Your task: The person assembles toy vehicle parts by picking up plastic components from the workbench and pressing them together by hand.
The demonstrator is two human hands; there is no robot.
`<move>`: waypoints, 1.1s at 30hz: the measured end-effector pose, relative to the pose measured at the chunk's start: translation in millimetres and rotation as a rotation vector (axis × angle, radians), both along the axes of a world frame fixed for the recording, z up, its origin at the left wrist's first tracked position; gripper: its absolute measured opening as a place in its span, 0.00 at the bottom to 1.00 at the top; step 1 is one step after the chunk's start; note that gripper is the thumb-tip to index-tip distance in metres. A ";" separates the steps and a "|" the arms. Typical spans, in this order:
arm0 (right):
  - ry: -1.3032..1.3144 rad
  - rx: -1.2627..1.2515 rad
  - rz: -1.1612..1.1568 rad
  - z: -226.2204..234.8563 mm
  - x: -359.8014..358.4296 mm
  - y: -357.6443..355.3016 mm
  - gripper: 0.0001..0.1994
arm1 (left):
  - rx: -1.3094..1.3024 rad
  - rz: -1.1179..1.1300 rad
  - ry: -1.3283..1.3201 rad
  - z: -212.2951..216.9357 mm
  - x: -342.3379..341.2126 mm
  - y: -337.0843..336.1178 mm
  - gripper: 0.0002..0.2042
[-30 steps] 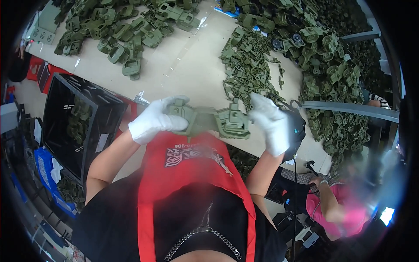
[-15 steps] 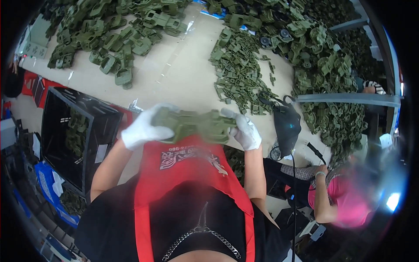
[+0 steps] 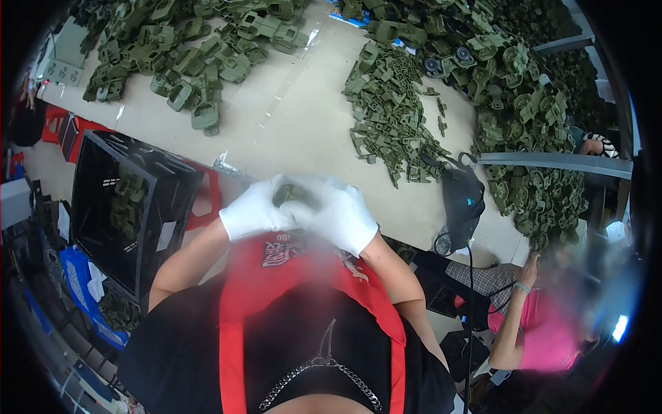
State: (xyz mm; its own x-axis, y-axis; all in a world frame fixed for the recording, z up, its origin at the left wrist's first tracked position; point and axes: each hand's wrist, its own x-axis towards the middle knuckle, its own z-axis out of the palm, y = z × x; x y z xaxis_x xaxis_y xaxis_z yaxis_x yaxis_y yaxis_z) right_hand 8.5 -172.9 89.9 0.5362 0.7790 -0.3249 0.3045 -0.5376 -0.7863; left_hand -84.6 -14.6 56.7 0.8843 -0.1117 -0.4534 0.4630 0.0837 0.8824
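Observation:
White gloves cover both of my hands, which meet just above the red apron [image 3: 276, 276] at the table's near edge. Between them is an olive-green molded plastic part [image 3: 293, 195], mostly covered by the gloves. My left hand [image 3: 256, 210] wraps round its left side. From the right, my right hand [image 3: 336, 212] closes over it, its fingers reaching toward the left hand. Only a small patch of the part shows, slightly blurred, so I cannot tell whether there is one piece or two.
Large green molded parts [image 3: 205, 114] pile up at the far left, small green pieces [image 3: 386, 114] in the middle, more parts [image 3: 534, 124] at right. A black bag [image 3: 460, 203] hangs near the table edge. A black crate [image 3: 141, 186] stands left; a person in pink [image 3: 545, 331] sits right.
My hands have come together from either side of the green part. The right hand has moved left and now covers most of it; the right-hand person's arm has shifted.

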 end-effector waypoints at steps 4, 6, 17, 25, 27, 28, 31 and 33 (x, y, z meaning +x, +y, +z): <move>-0.098 -0.100 -0.013 4.3 -10.1 10.2 0.24 | -0.005 -0.005 0.068 5.0 3.2 3.1 0.30; 0.198 0.065 -0.077 -8.6 3.0 -1.6 0.25 | -0.015 0.000 0.062 9.2 1.4 4.4 0.31; 0.478 -0.015 -0.267 -11.4 7.8 -5.5 0.28 | 0.375 0.011 -0.033 13.5 -4.4 -8.3 0.25; 0.472 0.250 0.076 -30.2 44.0 -56.5 0.39 | 0.400 -0.129 -0.356 2.4 30.4 -27.4 0.29; -0.041 0.040 0.073 3.0 28.8 -67.6 0.42 | 0.360 -0.024 -0.244 18.4 37.6 -41.5 0.31; -0.103 0.008 -0.045 -11.7 15.7 -68.9 0.40 | 0.417 -0.091 -0.266 17.2 41.3 -46.1 0.32; -0.151 -0.028 -0.216 -39.3 10.1 -83.2 0.36 | 0.598 -0.301 -0.458 27.7 71.3 -60.4 0.34; -0.133 -0.031 -0.260 -42.6 14.9 -96.8 0.35 | 0.716 -0.440 -0.620 32.2 97.3 -71.4 0.35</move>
